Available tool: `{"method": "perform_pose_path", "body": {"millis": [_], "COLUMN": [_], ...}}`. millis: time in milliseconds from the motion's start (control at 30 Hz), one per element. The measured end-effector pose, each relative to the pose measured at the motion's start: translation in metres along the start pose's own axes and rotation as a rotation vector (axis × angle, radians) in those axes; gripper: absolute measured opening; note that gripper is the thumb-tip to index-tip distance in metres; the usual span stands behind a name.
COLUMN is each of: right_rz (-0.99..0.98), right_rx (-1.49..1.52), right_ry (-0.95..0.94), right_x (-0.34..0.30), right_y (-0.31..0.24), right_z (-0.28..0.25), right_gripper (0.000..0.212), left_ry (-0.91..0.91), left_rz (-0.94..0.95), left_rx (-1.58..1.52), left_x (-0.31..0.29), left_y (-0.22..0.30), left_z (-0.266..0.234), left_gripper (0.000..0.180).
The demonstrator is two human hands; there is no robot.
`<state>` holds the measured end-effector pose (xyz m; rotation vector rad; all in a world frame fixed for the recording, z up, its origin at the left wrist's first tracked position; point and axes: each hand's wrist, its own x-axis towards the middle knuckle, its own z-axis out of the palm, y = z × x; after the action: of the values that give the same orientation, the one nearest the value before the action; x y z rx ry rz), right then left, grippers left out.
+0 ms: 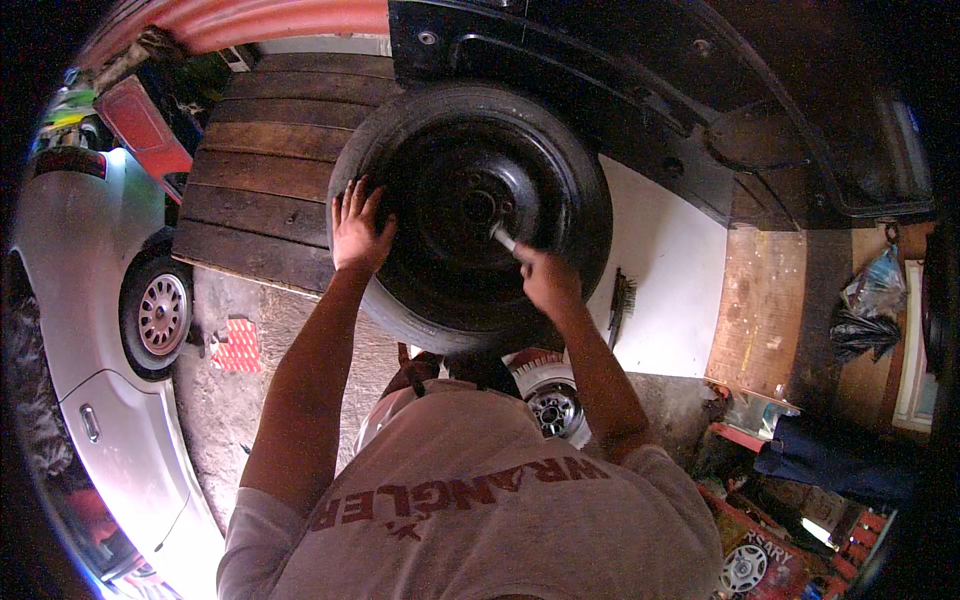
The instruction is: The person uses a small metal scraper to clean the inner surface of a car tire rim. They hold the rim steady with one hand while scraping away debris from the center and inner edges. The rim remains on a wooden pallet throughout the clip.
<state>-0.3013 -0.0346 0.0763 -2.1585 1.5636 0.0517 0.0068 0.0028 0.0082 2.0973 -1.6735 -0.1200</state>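
Note:
A black wheel with a dark steel rim stands under the wheel arch of a dark vehicle. My left hand lies flat with fingers spread on the tyre's left sidewall. My right hand is closed around the handle of a metal tool whose tip points at the rim's hub. Both forearms reach up from my light shirt at the lower edge.
A silver car stands at the left. Wooden planks lie behind the wheel, a white board to its right with a wire brush on it. A small wheel lies below. Red clutter fills the lower right.

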Motion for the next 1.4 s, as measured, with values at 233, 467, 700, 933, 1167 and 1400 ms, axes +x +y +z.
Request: {"method": "perform_pose_path", "body": {"millis": [233,467,700,933,1167,1400], "right_rz": [-0.106,-0.068,-0.086,-0.006,0.030,0.046], "right_rx": [-0.196,-0.318,-0.117,-0.184,-0.067,-0.089], "right_ry": [0.176,0.005,0.072,-0.037,0.046,-0.004], "right_x": [0.074,0.026,0.061,0.015,0.038,0.002], "right_y": [0.015,0.005,0.020,0.018,0.014,-0.001], "right_z": [-0.019,-0.016,-0.035,-0.001,-0.021,0.021], "right_gripper": [0.037,0.036,0.033,0.035,0.032,0.033], "left_ry": [-0.015,0.013,-0.023,-0.019,0.002,-0.021], "left_rz": [-0.007,0.007,-0.012,-0.014,0.011,-0.006], "left_rx": [-0.023,-0.010,-0.015,-0.021,0.006,0.009], "left_x": [0.004,0.002,0.003,0.001,0.002,0.003], "left_y": [0.005,-0.003,0.004,0.004,-0.002,0.005], "left_z": [-0.001,0.005,0.003,-0.001,0.004,-0.002], "left_gripper": [0.055,0.054,0.054,0.055,0.055,0.058]}}
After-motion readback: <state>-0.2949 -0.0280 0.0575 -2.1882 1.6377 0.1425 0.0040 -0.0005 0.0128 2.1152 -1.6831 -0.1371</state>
